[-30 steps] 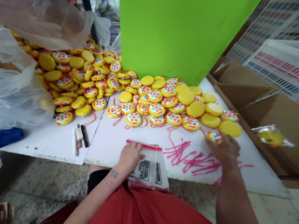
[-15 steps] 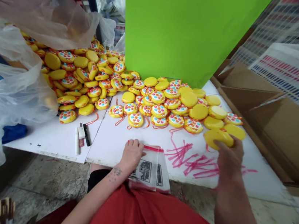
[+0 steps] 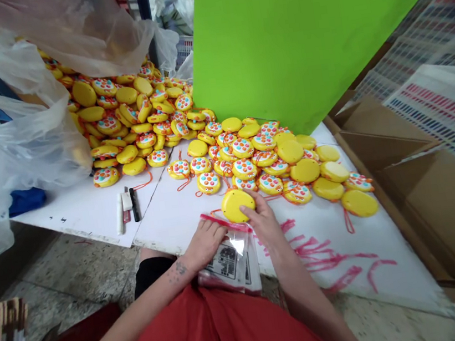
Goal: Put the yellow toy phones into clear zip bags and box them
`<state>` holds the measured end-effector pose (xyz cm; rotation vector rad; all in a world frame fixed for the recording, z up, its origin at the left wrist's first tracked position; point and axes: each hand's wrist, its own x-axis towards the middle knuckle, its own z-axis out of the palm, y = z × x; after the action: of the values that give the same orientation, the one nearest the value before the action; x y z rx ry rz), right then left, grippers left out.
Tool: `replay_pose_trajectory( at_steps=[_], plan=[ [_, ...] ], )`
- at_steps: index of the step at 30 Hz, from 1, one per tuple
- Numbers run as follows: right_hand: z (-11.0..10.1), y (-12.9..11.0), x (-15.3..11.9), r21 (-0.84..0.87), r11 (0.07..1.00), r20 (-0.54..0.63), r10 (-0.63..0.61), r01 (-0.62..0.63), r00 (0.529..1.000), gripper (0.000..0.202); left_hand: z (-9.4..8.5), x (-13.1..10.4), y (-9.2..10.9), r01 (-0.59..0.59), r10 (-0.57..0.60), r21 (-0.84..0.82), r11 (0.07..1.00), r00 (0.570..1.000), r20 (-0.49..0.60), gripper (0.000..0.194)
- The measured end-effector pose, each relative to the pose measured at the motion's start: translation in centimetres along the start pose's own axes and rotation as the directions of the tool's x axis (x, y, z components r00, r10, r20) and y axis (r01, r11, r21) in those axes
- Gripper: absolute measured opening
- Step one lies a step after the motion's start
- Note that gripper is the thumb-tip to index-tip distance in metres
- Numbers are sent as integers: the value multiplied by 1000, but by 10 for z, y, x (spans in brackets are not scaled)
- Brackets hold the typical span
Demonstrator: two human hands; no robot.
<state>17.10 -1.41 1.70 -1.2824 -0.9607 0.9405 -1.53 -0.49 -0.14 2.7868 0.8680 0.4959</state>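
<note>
My right hand (image 3: 264, 219) pinches a yellow round toy (image 3: 235, 205) by its edge, plain side up, right over the mouth of a clear zip bag (image 3: 244, 252). The bag has a pink zip strip and black printed panels, and lies at the table's near edge against the red garment. My left hand (image 3: 207, 241) grips the bag at its pink strip, fingers closed; the fingertips are partly hidden. Just beyond both hands spreads a heap of similar toys (image 3: 244, 169), with coloured dots on white and orange cords.
A bigger toy pile (image 3: 125, 97) spills from plastic sheeting (image 3: 32, 123) at the left. Markers (image 3: 119, 214) lie on the white table (image 3: 166, 217). A green panel (image 3: 277, 35) stands behind, an open cardboard box (image 3: 419, 195) at right. Pink strips (image 3: 322, 253) lie near the edge.
My right hand has moved left from the heap's right end, bringing a yellow toy to the bag's mouth. My left hand stays on the bag, whose mouth now stands slightly apart.
</note>
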Motion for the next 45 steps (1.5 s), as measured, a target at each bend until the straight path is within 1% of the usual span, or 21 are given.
replay_pose_trajectory(
  at_steps=[3,6,8,9,10,11,13,14,16,18,19,22,24,25,27,31,36,39,42,44,45],
  plan=[
    [7,5,1,0,997,55,72,-72,996,50,4,-3,-2,48,-50,-90,995,998,-27,22],
    [4,7,3,18,998,19,68,-68,998,50,6,-3,-4,193,-219,-248,949,972,-83,23],
    [0,8,3,34,997,13,65,-66,998,50,5,-2,-5,271,-323,-340,901,940,-108,37],
    [-2,7,3,43,997,20,60,-61,998,49,4,-1,-5,284,-341,-356,890,934,-109,45],
    [-5,6,2,51,997,36,49,-51,998,50,3,0,-6,278,-331,-350,894,938,-101,49],
    [-7,4,1,55,998,60,33,-36,998,52,2,2,-6,258,-299,-325,910,951,-82,46],
    [-10,-2,-3,31,999,115,-23,19,993,56,-1,4,-7,210,-224,-255,944,974,-28,31],
    [-12,-5,-6,-1,998,151,-60,61,987,55,-3,4,-7,194,-200,-229,954,980,-2,25],
    [-14,-12,-13,-89,979,234,-160,185,959,41,-4,5,-8,191,-189,-207,959,982,29,24],
    [-14,-17,-22,-183,919,306,-283,348,909,22,-4,5,-8,203,-199,-207,957,979,39,24],
    [-14,-19,-26,-240,871,333,-342,429,879,18,-4,5,-8,207,-202,-210,956,978,44,22],
    [-11,-19,-39,-440,664,369,-480,604,796,23,-3,4,-9,216,-209,-216,952,976,57,18],
    [-9,-15,-46,-529,529,360,-568,663,740,28,-2,4,-9,222,-214,-217,951,975,57,17],
    [-7,-13,-49,-554,482,347,-607,678,715,29,-2,4,-9,225,-218,-215,950,974,55,17],
    [-6,-7,-54,-587,435,319,-650,682,690,29,-1,4,-9,231,-224,-212,950,973,54,16],
    [-6,1,-59,-621,411,297,-664,667,686,25,0,5,-10,237,-228,-200,951,971,67,14],
    [-11,8,-62,-639,380,263,-709,669,654,27,1,5,-9,223,-218,-183,958,975,43,16],
    [-13,11,-62,-662,374,252,-706,650,662,28,0,4,-8,212,-209,-164,963,977,38,19],
    [-11,9,-58,-655,402,225,-705,640,673,29,-2,4,-7,187,-180,-134,973,982,61,23],
    [-8,6,-54,-627,442,196,-707,641,679,30,-3,3,-7,161,-154,-112,981,986,71,26],
    [-7,4,-51,-615,468,186,-696,634,694,30,-3,3,-7,147,-140,-100,984,987,74,27]
  ],
)
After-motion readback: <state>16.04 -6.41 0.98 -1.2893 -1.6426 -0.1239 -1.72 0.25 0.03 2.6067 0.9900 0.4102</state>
